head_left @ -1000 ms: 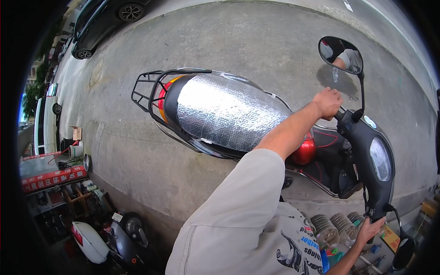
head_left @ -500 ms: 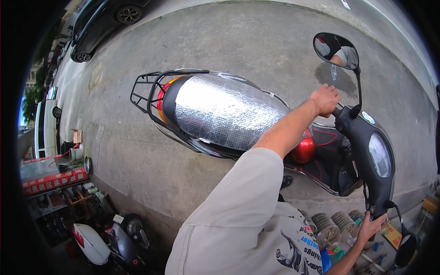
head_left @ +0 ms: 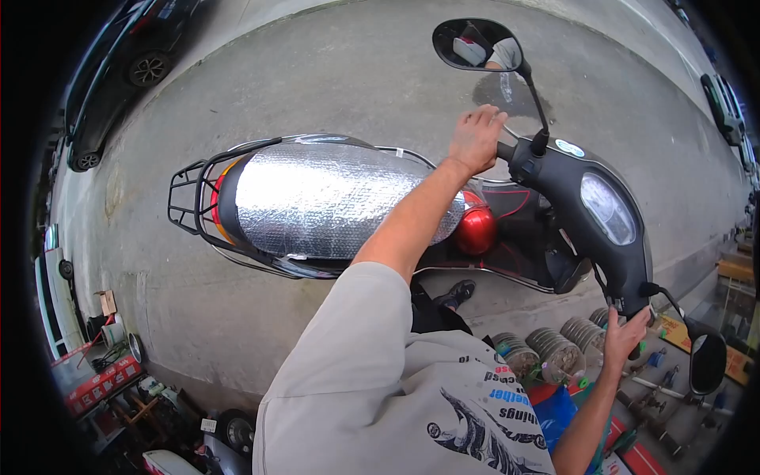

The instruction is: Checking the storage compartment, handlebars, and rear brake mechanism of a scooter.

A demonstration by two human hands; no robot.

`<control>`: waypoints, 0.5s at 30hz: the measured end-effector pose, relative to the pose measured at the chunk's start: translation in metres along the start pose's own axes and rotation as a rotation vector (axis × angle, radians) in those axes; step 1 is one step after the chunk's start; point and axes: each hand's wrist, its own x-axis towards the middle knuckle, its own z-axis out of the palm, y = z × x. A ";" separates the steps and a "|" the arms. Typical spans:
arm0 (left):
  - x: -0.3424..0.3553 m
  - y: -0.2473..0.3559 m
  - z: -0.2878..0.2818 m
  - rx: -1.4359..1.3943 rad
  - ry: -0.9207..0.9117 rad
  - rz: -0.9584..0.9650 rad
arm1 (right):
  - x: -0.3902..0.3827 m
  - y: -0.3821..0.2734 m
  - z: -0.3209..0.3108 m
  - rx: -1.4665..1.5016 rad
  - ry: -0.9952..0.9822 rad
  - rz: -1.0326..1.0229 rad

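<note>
Nearest to us is the person's pale grey printed shirt point(head_left: 340, 388), its sleeves ending above the bare forearms. At lower right, the right hand point(head_left: 625, 340) is curled narrowly around the right grip point(head_left: 636, 349) of the scooter point(head_left: 526, 229); we cannot see the underside of this hold. The right mirror point(head_left: 707, 362) stands just beside it on a bent stalk, and a blue plastic bag point(head_left: 556, 412) lies near the forearm. We find the scooter directly before the person, lying across the view with its front to the right. A dark shoe point(head_left: 457, 294) is on the ground beside it. Its seat bears a silver quilted cover point(head_left: 317, 198); ahead of this, we note a glossy red rounded object point(head_left: 476, 230), and behind it, a black rear rack point(head_left: 190, 194). Across the scooter, the left hand point(head_left: 475, 142) is closed over the left grip point(head_left: 504, 150), its back toward us. Beyond that hand rise the left mirror point(head_left: 477, 45) and, on the concrete, a dark wet patch point(head_left: 507, 95). Farthest off, we see a dark car point(head_left: 119, 95) at upper left.
</note>
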 end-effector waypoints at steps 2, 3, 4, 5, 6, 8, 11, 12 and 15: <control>-0.013 0.007 -0.008 0.032 0.009 -0.103 | 0.003 -0.008 -0.003 0.002 0.024 -0.044; -0.023 0.011 -0.004 0.009 0.049 -0.134 | 0.004 -0.008 -0.002 -0.011 0.025 -0.035; -0.040 0.014 0.003 0.011 0.090 -0.156 | 0.005 -0.015 -0.004 0.018 0.018 -0.030; -0.053 0.019 0.010 0.009 0.131 -0.176 | 0.005 -0.014 -0.003 0.011 0.047 -0.045; -0.065 0.030 0.011 -0.057 0.165 -0.202 | 0.004 -0.018 -0.005 0.027 0.039 -0.028; -0.089 0.053 0.018 -0.201 0.145 -0.261 | 0.003 -0.020 -0.005 0.032 0.072 -0.032; -0.126 0.080 0.051 -0.420 -0.130 -0.293 | 0.007 -0.033 -0.017 0.098 0.011 0.028; -0.135 0.091 0.062 -0.443 -0.246 -0.256 | 0.006 -0.034 -0.020 0.089 0.018 0.041; -0.138 0.139 0.083 -0.427 -0.504 -0.179 | 0.002 -0.031 -0.020 0.087 0.033 0.015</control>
